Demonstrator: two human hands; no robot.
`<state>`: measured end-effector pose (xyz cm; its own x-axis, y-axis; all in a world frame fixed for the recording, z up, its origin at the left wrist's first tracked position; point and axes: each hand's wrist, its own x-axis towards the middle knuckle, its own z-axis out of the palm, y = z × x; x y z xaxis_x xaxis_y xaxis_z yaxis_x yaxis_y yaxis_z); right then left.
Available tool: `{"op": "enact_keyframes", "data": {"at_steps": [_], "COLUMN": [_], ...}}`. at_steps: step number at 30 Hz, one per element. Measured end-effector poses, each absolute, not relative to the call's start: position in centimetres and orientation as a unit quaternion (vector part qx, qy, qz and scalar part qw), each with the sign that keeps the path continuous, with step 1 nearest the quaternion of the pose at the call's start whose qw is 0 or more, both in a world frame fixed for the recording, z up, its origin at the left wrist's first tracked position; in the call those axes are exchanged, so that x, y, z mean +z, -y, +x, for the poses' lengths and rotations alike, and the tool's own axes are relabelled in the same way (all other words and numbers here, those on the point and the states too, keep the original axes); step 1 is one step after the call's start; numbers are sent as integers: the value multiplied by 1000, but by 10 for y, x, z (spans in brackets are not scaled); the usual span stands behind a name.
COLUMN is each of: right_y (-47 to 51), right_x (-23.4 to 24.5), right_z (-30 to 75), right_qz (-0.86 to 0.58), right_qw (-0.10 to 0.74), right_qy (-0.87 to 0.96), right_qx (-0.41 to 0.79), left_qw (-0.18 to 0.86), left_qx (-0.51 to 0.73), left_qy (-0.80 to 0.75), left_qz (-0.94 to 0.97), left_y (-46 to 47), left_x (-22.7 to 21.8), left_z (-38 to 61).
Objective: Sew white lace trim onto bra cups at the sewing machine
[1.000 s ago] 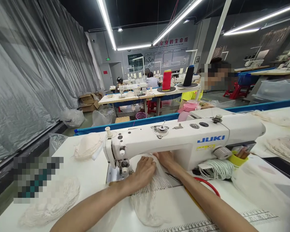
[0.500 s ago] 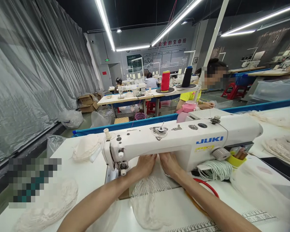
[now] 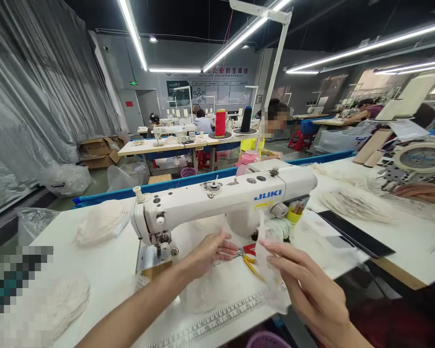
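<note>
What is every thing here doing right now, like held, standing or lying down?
Left hand, open, fingers spread near the scissors.
Right hand, pinching the white mesh piece.
Scissors, lying flat.
Red thread cone, upright.
Black thread cone, upright.

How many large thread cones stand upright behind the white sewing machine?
2. A red thread cone on the left and a dark thread cone just right of it, each upright on a round base. Others farther back may be hidden.

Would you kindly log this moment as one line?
left hand: open, near scissors | right hand: holding mesh piece
</note>
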<state>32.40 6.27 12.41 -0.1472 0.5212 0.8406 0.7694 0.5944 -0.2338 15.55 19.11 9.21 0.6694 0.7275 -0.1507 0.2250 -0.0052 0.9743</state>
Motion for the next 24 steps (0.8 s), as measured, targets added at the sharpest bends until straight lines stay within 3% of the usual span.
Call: {"op": "enact_keyframes", "data": {"at_steps": [3, 8, 11, 15, 19, 22, 24], "right_y": [-45, -9, 11, 16, -16, -50, -66], "right_x": [123, 124, 116, 99, 83, 75, 72], "right_z": [313, 307, 318, 324, 295, 267, 255], "right_qz": [-424, -443, -481, -532, -525, -477, -472], "right_qw": [507, 521, 438, 280, 260, 241, 235], "right_qy": [743, 725, 757, 799, 806, 815, 800], "right_qx": [-105, -77, -51, -8, 84, 222, 286], "left_qw": [779, 844, 761, 494, 301, 238, 251], "left_qx": [210, 202, 244, 217, 132, 119, 138], "left_qy": [-309, -222, -308, -309, -235, -296, -350], "left_qz": [503, 444, 516, 783, 915, 917, 892], "left_y": [-159, -122, -111, -106, -97, -90, -87], "left_x": [93, 94, 96, 92, 90, 95, 100], "left_z": [157, 150, 132, 102, 85, 70, 55]}}
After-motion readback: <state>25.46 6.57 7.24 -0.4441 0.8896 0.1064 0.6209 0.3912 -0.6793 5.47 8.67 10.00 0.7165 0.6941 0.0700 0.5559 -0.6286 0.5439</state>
